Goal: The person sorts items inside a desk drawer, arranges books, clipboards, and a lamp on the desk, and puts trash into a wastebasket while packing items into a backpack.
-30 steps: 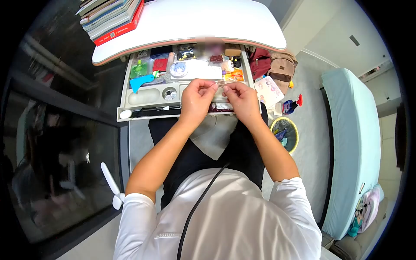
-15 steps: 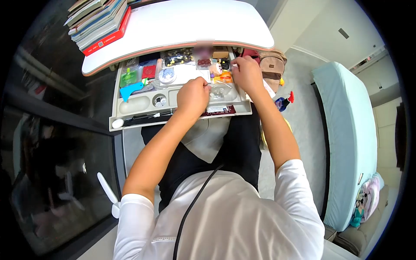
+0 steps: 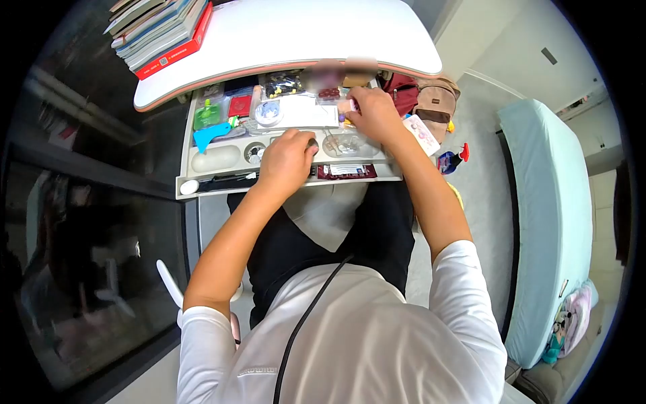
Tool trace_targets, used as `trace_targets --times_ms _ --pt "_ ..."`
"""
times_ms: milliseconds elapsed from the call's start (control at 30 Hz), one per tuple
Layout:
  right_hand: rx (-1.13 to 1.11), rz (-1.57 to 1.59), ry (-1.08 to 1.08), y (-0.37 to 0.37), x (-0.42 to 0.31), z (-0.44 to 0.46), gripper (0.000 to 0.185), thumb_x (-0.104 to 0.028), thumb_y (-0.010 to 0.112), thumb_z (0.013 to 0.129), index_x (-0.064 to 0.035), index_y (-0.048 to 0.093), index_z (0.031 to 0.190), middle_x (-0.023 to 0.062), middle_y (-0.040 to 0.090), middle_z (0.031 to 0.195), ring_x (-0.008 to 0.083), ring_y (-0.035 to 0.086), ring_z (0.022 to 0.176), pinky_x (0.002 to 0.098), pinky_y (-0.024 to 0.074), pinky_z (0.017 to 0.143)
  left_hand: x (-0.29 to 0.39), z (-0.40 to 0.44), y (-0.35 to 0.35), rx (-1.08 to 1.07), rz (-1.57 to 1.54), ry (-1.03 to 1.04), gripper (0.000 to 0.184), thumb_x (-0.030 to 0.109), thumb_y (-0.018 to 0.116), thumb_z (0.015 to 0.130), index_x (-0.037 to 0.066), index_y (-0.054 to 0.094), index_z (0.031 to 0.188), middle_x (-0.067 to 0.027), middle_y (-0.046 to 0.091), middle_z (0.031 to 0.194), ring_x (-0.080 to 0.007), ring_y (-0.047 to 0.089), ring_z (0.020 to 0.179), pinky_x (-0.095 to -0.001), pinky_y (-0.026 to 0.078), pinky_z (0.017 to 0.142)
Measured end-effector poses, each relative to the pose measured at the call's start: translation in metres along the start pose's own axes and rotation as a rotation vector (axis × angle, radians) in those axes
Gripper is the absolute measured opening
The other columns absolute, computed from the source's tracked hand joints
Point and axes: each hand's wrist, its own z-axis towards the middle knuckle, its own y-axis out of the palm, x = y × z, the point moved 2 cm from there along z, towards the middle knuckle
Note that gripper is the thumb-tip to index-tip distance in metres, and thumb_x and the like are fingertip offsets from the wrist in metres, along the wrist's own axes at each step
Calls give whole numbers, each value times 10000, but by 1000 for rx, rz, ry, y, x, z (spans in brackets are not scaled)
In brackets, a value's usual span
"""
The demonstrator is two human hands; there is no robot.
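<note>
The open desk drawer [image 3: 222, 176] lies in front of me, packed with small items. My left hand [image 3: 286, 161] is closed over the front compartments, with a small dark thing [image 3: 313, 144] at its fingertips that I cannot make out. My right hand [image 3: 375, 114] reaches into the right rear part, its fingers curled by a small pinkish-white item; its grip is partly hidden. Between the hands lie clear plastic pieces [image 3: 344, 144]. Nearby are a white sheet [image 3: 303, 114], a round blue-and-white container [image 3: 269, 113] and a dark red packet [image 3: 345, 172].
The white desktop [image 3: 303, 34] overhangs the drawer, with a stack of books [image 3: 158, 34] at its left. Right of the drawer are a brown backpack [image 3: 434, 104], a pink-and-white card or box [image 3: 422, 136] and a spray bottle [image 3: 452, 160]. A bed [image 3: 545, 215] stands further right.
My right hand has moved slightly down and left within the drawer, and the orange pack beside it is out of sight. My left hand has lowered a little; a dark thing now shows at its fingers.
</note>
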Motion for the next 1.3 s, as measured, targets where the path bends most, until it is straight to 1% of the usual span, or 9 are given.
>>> trace_targets --times_ms 200,300,433,467,600,800,1000,1133,1300 --pt "38 133 263 -15 0 5 344 -228 791 879 4 694 1114 204 738 969 359 723 937 432 564 842 -38 -4 -38 140 167 -107 214 141 752 905 49 734 1097 -158 713 1007 -368 701 909 -466 562 802" --pt "-19 107 184 1 15 5 350 -204 773 883 6 689 1149 204 737 983 366 717 951 441 558 866 -64 2 -66 165 266 -267 278 135 772 883 35 711 1135 -166 709 989 -380 692 955 -480 558 814" --pt "186 75 -41 -5 -18 11 364 -157 752 859 7 700 1181 204 728 1090 386 673 1073 451 537 934 -80 25 -72 32 286 -88 465 192 808 853 42 674 1272 -191 715 1078 -385 670 1070 -494 531 921" --pt "-32 60 -17 -3 -28 16 402 -185 775 846 -1 706 1197 192 725 1143 381 664 1094 452 525 954 -81 31 -69 -15 263 -16 508 212 818 844 46 667 1301 -198 718 1114 -387 667 1096 -495 524 946" --pt "-152 -23 -246 19 -51 18 474 -279 835 804 -42 718 1197 161 732 1114 356 671 1097 466 495 988 -82 54 -56 -189 277 -106 676 323 843 797 28 642 1370 -234 697 1280 -386 653 1202 -471 509 1032" --pt "-311 -80 -168 32 -44 35 442 -306 842 803 -73 735 1164 147 725 1188 359 652 1146 481 512 984 -101 59 -57 2 148 -139 689 348 838 783 12 653 1355 -240 710 1256 -396 678 1164 -462 518 1042" --pt "-311 -25 -196 26 -45 47 419 -253 802 840 -52 705 1194 192 718 1162 357 657 1151 474 524 978 -120 39 -87 134 110 -379 737 380 837 785 -19 632 1369 -245 716 1236 -376 695 1144 -440 535 1014" --pt "-227 337 85 11 -41 48 285 -106 717 869 -30 646 1134 222 693 1090 404 661 1035 455 510 916 -119 30 -102 124 111 -409 754 395 847 776 -21 632 1368 -243 699 1262 -373 673 1175 -443 530 1022" --pt "107 103 -214 -8 -30 38 244 -42 667 879 -33 592 1111 206 692 1027 422 650 1006 475 515 871 -116 22 -99 81 127 -352 753 373 853 773 -19 626 1374 -248 665 1305 -382 637 1230 -445 511 1055"
